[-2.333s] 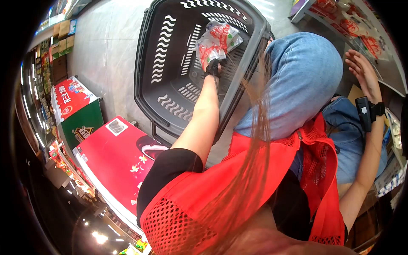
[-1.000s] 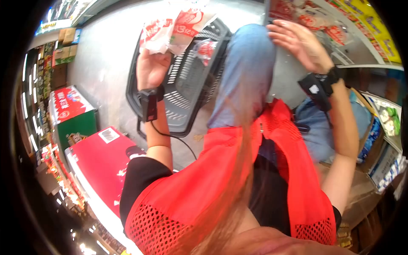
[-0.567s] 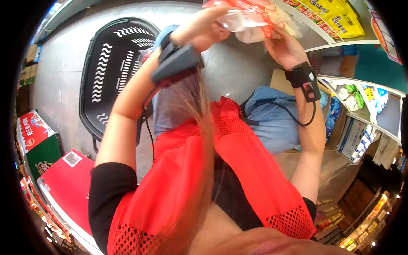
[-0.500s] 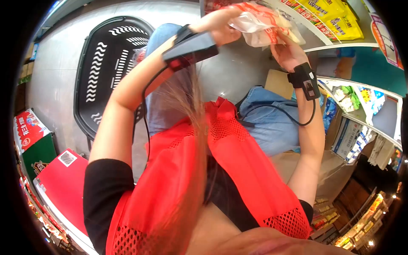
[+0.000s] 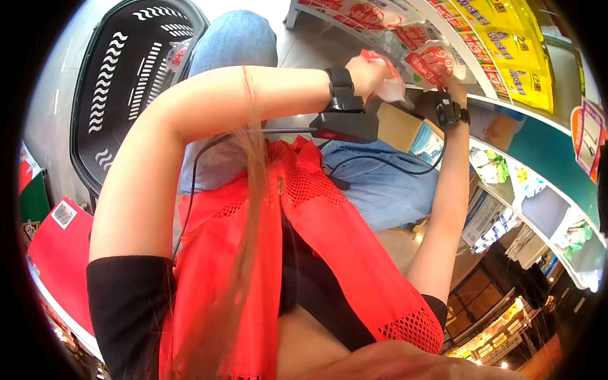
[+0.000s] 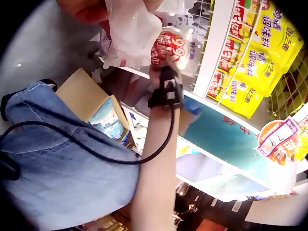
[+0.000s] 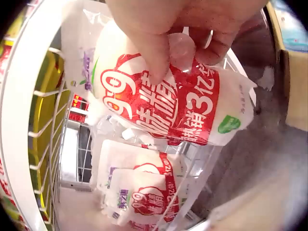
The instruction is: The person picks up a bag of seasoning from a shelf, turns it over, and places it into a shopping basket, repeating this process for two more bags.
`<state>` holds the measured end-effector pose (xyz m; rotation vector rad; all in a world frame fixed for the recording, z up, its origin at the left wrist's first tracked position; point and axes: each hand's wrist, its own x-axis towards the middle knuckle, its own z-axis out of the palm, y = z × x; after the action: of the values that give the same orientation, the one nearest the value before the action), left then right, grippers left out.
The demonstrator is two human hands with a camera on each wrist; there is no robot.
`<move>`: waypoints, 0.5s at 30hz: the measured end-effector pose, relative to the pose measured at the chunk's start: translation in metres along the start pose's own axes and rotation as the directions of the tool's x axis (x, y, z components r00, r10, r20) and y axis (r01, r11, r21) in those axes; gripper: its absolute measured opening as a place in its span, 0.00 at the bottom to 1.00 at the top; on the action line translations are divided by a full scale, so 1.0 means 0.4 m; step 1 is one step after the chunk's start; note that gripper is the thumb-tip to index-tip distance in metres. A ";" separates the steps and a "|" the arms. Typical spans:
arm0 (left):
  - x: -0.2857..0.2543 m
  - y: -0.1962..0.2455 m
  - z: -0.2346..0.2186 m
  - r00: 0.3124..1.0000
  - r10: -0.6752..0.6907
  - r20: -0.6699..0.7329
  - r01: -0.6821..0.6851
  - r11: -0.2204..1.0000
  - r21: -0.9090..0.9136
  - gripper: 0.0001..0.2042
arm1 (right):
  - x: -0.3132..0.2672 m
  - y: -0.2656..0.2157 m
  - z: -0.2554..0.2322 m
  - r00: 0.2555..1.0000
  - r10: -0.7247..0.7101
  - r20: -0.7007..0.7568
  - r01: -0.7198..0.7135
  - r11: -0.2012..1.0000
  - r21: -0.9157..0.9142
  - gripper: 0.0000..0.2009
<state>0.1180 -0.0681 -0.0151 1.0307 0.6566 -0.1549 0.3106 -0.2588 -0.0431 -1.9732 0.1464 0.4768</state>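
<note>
In the head view my left hand grips a red-and-white packet, with that forearm crossing over the raised knee. The same packet looks mostly white in the left wrist view, below the left hand. My right hand is at the shelf, at a packet labelled 99. The right wrist view shows the right hand pinching the top of this clear, red-printed packet, its thumb pressed on the front. Similar packets lie below it in a wire-sided shelf compartment.
A black shopping basket stands on the floor at the left, a small packet inside. Yellow seasoning bags fill the shelf at the right. An open cardboard box sits below the shelf, near the knee.
The left hand lifted packets out of the basket and carried them right, toward the shelf. Both hands held them together; now the hands are apart, the right one farther into the shelf.
</note>
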 end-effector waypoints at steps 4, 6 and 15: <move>-0.024 -0.029 -0.007 0.996 -0.056 0.069 0.047 0.992 0.120 0.08 | 0.066 0.011 0.028 0.996 0.022 0.085 -0.039 0.977 0.208 0.09; -0.050 -0.026 -0.009 0.991 -0.070 0.113 0.056 0.991 0.118 0.08 | 0.126 0.034 0.033 0.990 -0.003 0.138 -0.051 0.923 0.382 0.08; -0.041 -0.045 -0.019 0.994 -0.070 0.088 0.058 0.990 0.128 0.09 | 0.315 0.098 0.041 0.984 -0.029 0.175 -0.012 0.973 0.229 0.13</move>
<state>0.0943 -0.0743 -0.0219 1.1170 0.6021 -0.3015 0.4090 -0.2479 -0.1316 -1.6961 0.0766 0.6000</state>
